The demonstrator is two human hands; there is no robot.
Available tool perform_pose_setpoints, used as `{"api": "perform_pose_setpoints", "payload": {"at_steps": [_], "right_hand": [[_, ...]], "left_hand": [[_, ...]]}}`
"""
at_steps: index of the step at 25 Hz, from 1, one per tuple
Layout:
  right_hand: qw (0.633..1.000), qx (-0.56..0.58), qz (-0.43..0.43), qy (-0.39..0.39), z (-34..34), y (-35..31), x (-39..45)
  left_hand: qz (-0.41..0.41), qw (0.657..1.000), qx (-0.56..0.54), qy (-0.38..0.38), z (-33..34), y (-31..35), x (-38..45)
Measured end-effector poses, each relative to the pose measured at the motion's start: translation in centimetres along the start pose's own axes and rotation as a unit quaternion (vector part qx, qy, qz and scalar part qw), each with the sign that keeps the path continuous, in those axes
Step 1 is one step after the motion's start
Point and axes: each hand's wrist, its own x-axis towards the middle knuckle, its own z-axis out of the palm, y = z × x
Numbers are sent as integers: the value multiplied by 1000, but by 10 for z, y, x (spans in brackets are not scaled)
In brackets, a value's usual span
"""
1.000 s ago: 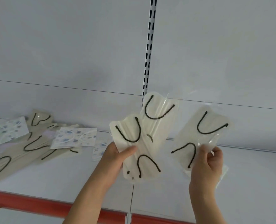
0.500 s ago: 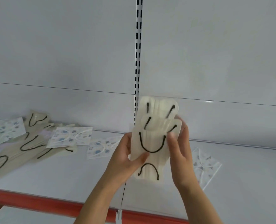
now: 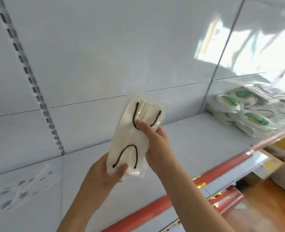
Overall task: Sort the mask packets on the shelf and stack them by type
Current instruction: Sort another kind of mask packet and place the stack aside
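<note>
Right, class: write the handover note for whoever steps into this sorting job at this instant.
Left hand grips the bottom of the cream mask packets; right hand pinches their upper part, both above the shelf.
A blue-patterned packet lies on the shelf at the left; green-labelled packets are piled at the right.
Done: cream packets gathered together in hand.
Left: set them down as one stack, then sort the other packets.

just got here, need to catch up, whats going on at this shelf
A person is sorting mask packets. Both hands hold a small bundle of cream packets with black ear loops above the white shelf: the left hand grips its bottom, the right hand its upper side. A blue-patterned packet lies at left, green-labelled packets are piled at right.
</note>
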Motion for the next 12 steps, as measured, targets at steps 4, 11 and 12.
{"api": "perform_pose_setpoints", "payload": {"at_steps": [4,11,12], "right_hand": [[987,-21,-70,146,-105,-52,-19],[943,-20,-46,328,-323,-134,-33],[947,-45,-35,316,-354,-142,-27]], "left_hand": [[24,991,20,-133,92,45,31],[-55,962,-206,-172,300,118,87],[-55,962,-200,-175,329,129,99]]}}
